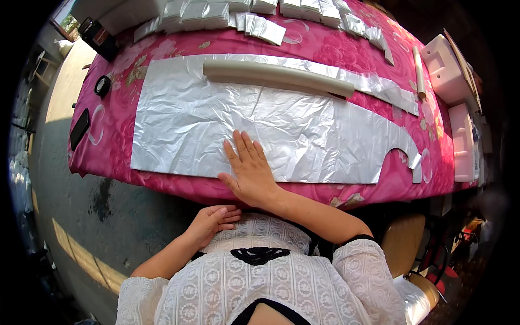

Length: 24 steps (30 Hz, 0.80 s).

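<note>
A large silvery sheet (184, 124), wrinkled and shaped like a vest-style plastic bag with a curved cut-out at its right end, lies flat on the table. My right hand (250, 172) rests palm down on the sheet's near edge, fingers stretched out and slightly spread. Across the sheet's far part lies a long grey-beige tube (276, 76). My left hand (215, 222) hangs in front of my waist, below the table edge, its fingers loosely bent and nothing visible in them.
A pink flowered cloth (122, 146) covers the table. Stacks of folded silvery packets (203, 15) line the far side. At left are a dark jar (98, 39), a black tape roll (102, 85) and a phone (80, 129). White foam boxes (460, 142) and a thin tube (418, 71) sit at right.
</note>
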{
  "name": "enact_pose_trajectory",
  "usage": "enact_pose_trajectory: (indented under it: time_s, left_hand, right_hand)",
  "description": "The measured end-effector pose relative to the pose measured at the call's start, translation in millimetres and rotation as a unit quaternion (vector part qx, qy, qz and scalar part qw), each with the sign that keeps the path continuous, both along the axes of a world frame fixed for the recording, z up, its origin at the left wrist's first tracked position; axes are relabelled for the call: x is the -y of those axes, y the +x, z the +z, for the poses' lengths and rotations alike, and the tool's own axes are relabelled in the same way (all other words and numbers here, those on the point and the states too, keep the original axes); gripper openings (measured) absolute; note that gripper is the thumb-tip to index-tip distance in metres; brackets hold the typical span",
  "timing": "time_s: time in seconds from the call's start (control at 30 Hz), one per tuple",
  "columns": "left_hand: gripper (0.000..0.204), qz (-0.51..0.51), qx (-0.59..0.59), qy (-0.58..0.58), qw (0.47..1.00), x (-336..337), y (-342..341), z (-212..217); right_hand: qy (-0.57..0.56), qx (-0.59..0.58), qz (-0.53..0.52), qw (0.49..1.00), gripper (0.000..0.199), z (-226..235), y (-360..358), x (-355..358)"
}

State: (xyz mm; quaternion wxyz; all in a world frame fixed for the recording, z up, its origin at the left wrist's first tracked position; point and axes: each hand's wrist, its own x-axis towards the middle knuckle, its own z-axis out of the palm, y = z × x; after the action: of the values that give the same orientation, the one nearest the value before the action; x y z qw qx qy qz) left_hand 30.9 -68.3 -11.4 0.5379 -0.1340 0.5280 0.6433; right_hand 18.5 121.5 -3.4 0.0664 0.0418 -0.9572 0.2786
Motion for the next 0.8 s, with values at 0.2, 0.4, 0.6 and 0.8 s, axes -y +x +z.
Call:
enact_pose_trajectory:
  time_s: [0.2, 0.4, 0.6, 0.8]
  left_hand:
    - [0.011, -0.101, -0.265, -0.028, 0.959, 10, -10, -2]
    - [0.024, -0.227, -0.517, -0.148, 0.812, -19, -45, 64]
    - [0.038, -0.063, -0.516, 0.068, 0.851, -36, -71, 86]
    - [0.038, -0.167, -0.568, 0.11, 0.798, -87, -85, 84]
  right_hand:
    - [-0.067, -0.029, 0.159, 0.985, 0.055, 15, 35, 32]
    - [-0.053, -0.021, 0.245, 0.968, 0.01, 42, 10, -49]
    - [-0.258, 0.03, -0.021, 0.965, 0.012, 67, -75, -137]
    - [-0.408, -0.048, -0.261, 0.874, 0.027, 10, -224, -232]
